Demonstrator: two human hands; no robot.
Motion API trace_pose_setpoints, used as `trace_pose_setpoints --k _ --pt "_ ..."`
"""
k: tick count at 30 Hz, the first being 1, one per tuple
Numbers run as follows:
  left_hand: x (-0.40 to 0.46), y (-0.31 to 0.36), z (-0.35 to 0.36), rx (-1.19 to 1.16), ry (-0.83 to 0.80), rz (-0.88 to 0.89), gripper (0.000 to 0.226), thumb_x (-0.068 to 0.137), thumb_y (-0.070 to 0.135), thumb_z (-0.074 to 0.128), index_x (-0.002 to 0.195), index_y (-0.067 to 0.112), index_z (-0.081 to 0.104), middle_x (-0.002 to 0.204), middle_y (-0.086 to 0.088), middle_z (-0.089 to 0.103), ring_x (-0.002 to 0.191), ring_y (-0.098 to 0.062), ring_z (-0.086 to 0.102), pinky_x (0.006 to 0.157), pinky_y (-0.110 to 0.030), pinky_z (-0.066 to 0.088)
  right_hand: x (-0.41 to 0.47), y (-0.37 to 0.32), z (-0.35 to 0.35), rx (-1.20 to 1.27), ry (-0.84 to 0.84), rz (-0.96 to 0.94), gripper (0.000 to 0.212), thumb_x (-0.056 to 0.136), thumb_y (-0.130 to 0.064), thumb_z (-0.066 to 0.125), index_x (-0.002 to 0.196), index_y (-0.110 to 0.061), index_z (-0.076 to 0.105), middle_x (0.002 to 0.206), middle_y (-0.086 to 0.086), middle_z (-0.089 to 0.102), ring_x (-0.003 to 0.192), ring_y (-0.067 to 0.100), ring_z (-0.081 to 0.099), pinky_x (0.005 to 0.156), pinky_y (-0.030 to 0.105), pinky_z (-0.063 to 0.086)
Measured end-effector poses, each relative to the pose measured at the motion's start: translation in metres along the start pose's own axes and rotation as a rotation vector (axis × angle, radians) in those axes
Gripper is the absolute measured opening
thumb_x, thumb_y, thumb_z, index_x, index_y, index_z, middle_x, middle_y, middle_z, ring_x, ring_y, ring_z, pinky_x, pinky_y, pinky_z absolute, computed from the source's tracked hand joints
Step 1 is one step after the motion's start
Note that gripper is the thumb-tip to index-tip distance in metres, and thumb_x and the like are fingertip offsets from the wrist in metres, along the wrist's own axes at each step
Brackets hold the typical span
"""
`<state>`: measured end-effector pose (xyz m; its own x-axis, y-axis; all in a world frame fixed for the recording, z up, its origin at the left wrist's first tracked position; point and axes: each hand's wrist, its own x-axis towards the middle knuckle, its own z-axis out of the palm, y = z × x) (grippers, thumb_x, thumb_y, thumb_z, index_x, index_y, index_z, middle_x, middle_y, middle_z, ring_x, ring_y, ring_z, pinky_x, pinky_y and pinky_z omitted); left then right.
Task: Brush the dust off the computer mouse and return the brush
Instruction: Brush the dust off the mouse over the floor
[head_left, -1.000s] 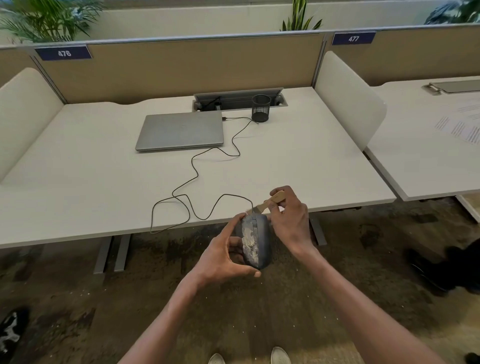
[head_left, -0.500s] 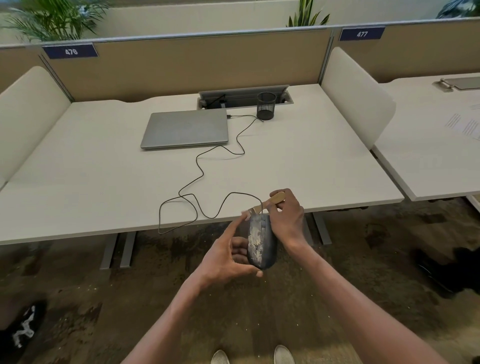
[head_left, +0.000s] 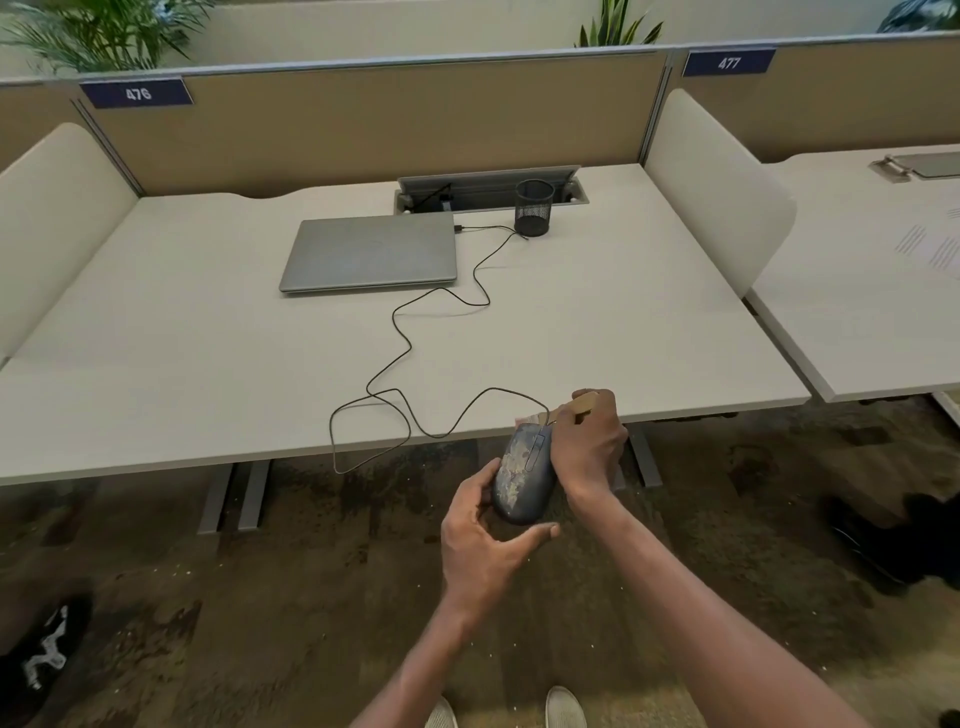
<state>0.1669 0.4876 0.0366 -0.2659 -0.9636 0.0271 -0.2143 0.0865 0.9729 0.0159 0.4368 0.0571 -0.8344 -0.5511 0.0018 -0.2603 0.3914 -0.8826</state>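
Pale and wide, the surface (head_left: 208, 364) stretches ahead of me, and just off its near edge my left hand (head_left: 480, 540) cradles the dusty computer mouse (head_left: 522, 475) from below, thumb curled under its rear. Beside the mouse my right hand (head_left: 587, 447) grips the wooden brush (head_left: 579, 404), bristles at the mouse's front end. From the mouse, the cable (head_left: 405, 353) loops back to the closed laptop (head_left: 371, 252), a mesh cup (head_left: 533, 207) just beyond.

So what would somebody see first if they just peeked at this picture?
Probably the dark, dust-blotched computer mouse, held off the front edge of the pale desk by the left hand. The right hand grips a small wooden-handled brush at the mouse's front end. Its thin black cable loops back to a closed grey laptop.
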Motion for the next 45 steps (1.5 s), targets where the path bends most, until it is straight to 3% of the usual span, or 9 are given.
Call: trace_pose_setpoints --k 5,13,17,21,27,31,35,39,45 --pt "0.001 -0.003 0.001 -0.036 0.099 0.013 0.082 0.06 0.032 0.095 0.131 0.019 0.055 0.124 0.0 0.064 0.115 -0.011 0.065 0.091 -0.034 0.061 -0.003 -0.003 -0.001 0.02 0.045 0.005 0.011 0.099 -0.014 0.061 0.108 -0.008 0.057 0.084 0.0 0.058 0.067 0.013 0.054 0.05 0.018 0.04" --pt "0.009 -0.005 -0.011 -0.134 0.076 -0.002 0.075 0.059 0.027 0.095 0.125 0.021 0.061 0.122 0.003 0.069 0.114 -0.007 0.068 0.09 -0.023 0.058 -0.006 -0.003 -0.008 0.064 0.018 0.042 0.013 0.099 -0.011 0.062 0.11 -0.01 0.056 0.088 -0.002 0.056 0.083 0.02 0.06 0.072 0.041 0.059" --pt "0.012 -0.006 -0.018 -0.139 0.065 -0.006 0.075 0.058 0.035 0.094 0.125 0.026 0.061 0.122 0.004 0.068 0.114 -0.006 0.067 0.089 -0.023 0.058 -0.006 0.0 -0.018 0.037 0.04 0.014 0.02 0.1 -0.014 0.061 0.117 -0.009 0.052 0.093 0.002 0.059 0.088 0.026 0.064 0.071 0.042 0.058" --pt "0.017 -0.005 -0.025 -0.108 0.059 0.008 0.074 0.057 0.043 0.092 0.122 0.031 0.061 0.122 0.009 0.066 0.113 -0.002 0.066 0.086 -0.02 0.058 -0.005 0.001 -0.036 -0.027 0.075 -0.151 0.03 0.101 -0.015 0.059 0.125 -0.01 0.041 0.092 0.002 0.061 0.081 0.026 0.064 0.066 0.04 0.056" --pt "0.023 -0.005 -0.028 -0.088 0.045 0.015 0.07 0.058 0.042 0.092 0.12 0.036 0.06 0.121 0.012 0.066 0.112 -0.001 0.066 0.084 -0.021 0.06 -0.007 -0.016 -0.064 -0.005 0.065 -0.57 0.033 0.1 -0.006 0.06 0.126 -0.004 0.041 0.093 -0.004 0.06 0.077 0.011 0.061 0.064 0.018 0.05" --pt "0.027 -0.007 -0.025 -0.084 0.039 0.008 0.074 0.059 0.031 0.095 0.125 0.024 0.062 0.121 0.008 0.067 0.11 -0.001 0.068 0.084 -0.021 0.059 -0.013 -0.031 -0.078 0.065 -0.081 -0.714 0.046 0.097 0.001 0.061 0.13 -0.015 0.034 0.094 -0.001 0.064 0.081 0.004 0.061 0.072 0.001 0.046" --pt "0.03 -0.007 -0.023 -0.072 0.04 0.013 0.073 0.061 0.024 0.097 0.125 0.02 0.063 0.118 0.006 0.069 0.107 0.0 0.069 0.082 -0.016 0.058 -0.02 -0.045 -0.088 0.051 -0.37 -0.757 0.058 0.097 -0.003 0.062 0.138 -0.027 0.03 0.091 0.006 0.069 0.081 0.011 0.068 0.065 0.018 0.059" --pt "0.031 -0.007 -0.023 -0.084 0.042 -0.007 0.074 0.061 0.021 0.097 0.126 0.016 0.063 0.118 0.001 0.071 0.106 -0.004 0.071 0.085 -0.018 0.058 -0.03 -0.055 -0.088 -0.059 -0.651 -0.816 0.062 0.099 -0.011 0.062 0.142 -0.039 0.027 0.086 0.001 0.068 0.075 0.013 0.068 0.059 0.028 0.06" --pt "0.03 -0.005 -0.022 -0.052 0.061 0.02 0.067 0.064 0.021 0.095 0.124 0.017 0.064 0.111 -0.003 0.074 0.097 -0.01 0.074 0.083 -0.022 0.06 -0.041 -0.067 -0.07 -0.226 -0.755 -0.909 0.059 0.1 -0.014 0.061 0.143 -0.036 0.027 0.075 -0.003 0.06 0.059 0.01 0.057 0.053 0.032 0.053"
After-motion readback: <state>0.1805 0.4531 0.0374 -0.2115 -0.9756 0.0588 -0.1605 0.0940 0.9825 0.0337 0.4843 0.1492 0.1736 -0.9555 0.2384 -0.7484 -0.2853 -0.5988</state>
